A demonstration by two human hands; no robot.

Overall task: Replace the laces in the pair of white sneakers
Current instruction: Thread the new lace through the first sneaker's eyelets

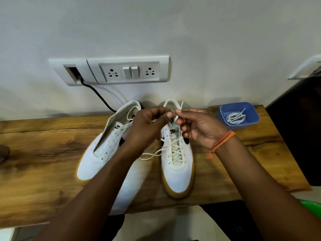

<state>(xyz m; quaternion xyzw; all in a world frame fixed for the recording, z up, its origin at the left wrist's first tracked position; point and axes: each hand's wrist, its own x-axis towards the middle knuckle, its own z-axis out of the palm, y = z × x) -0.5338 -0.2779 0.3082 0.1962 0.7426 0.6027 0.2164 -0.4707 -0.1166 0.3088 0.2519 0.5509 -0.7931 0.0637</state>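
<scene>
Lacing is the step in hand, and it looks about halfway through the pair. On the wooden surface (43,153) two white sneakers stand side by side with toes toward the person: the right sneaker (177,164) carries a cream lace (175,150) crossed up through its lower eyelets, while the left sneaker (107,150), at 9 o'clock from it, shows bare eyelets. Above the right sneaker's tongue, the left hand (147,126) and right hand (199,127) meet almost fingertip to fingertip, each pinching an end of the lace; a slack loop of it trails onto the surface between the two sneakers. At 2 o'clock from the right sneaker sits a blue tub (224,115) holding a coil of white lace (235,117); whether that is the old lace or a fresh one I cannot tell. A switchboard (128,71) is on the wall at 12 o'clock. Next, I judge, the ends must be evened, fed through the remaining top eyelets and drawn snug, before the left sneaker gets its turn.
</scene>
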